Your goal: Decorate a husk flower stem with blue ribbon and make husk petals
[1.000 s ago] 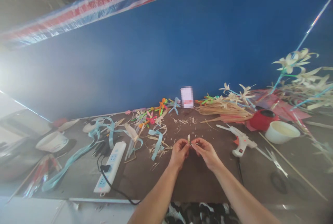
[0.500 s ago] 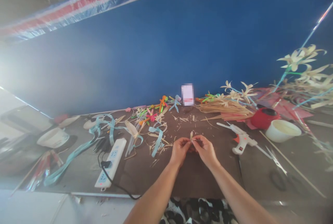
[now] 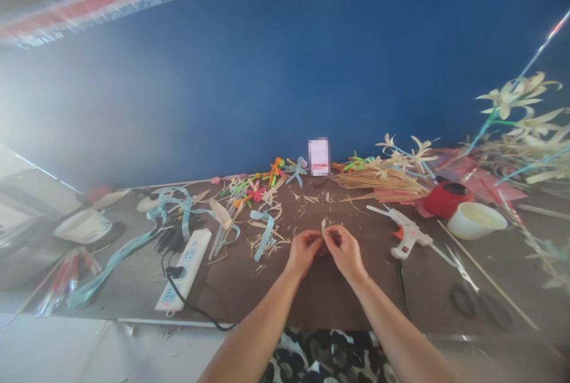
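My left hand and my right hand meet above the dark table, fingertips pinched close together. Between them a small, pale, narrow piece, like a strip of dried husk, stands upright. Its lower end is hidden by the fingers, and its exact kind is too small to make out. Beyond the hands, thin pale scraps lie scattered. To the left of my left hand is a curled light-blue ribbon. Right of my right hand lies a white glue gun with an orange trigger.
Scissors and a thin stick lie at right, near a white cup and a red container. Pale husk flowers rise behind. At left are a power strip, a white bowl and colourful pipe-cleaner figures.
The view has shifted slightly, so the table things sit a little further left and higher. The pale piece leans a bit differently between my fingertips; both hands stay together.
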Tool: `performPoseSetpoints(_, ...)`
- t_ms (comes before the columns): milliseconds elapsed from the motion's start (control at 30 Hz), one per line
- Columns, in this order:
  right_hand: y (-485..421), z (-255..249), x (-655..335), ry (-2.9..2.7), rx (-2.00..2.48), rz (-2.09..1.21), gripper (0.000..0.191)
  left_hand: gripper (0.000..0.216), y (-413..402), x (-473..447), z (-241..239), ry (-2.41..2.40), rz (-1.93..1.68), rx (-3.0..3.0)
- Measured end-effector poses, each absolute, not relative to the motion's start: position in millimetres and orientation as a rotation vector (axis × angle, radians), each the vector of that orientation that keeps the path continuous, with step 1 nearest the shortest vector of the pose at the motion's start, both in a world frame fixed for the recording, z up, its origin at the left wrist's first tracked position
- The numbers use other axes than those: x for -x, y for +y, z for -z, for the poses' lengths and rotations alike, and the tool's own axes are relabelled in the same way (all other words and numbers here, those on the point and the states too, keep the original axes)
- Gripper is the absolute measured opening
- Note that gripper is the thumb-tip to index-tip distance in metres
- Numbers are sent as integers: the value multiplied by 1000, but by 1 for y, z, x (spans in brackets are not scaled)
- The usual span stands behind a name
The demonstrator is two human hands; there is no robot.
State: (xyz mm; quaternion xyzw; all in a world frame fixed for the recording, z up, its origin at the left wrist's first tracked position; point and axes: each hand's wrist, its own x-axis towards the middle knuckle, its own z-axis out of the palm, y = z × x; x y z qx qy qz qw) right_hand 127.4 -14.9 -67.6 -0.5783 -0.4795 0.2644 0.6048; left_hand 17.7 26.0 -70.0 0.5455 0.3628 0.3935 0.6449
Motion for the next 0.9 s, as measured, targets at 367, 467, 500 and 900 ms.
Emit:
performPoseSetpoints(367, -15, 65, -129, -1084, 1343, -642, 16, 21, 24, -19, 68, 809, -883, -1251)
performPoseSetpoints(467, -15, 63, -130, -1067, 1334, -663, 16, 24, 23, -19, 66, 818, -863, -1272)
performPoseSetpoints(500, -16, 63, -130, -1062, 1330, -668, 16, 25, 23, -19, 65, 828, -860, -1283)
performPoseSetpoints(900, -15, 67, -130, -1014, 1255, -785, 18, 24, 23, -21, 65, 920, -891, -1304)
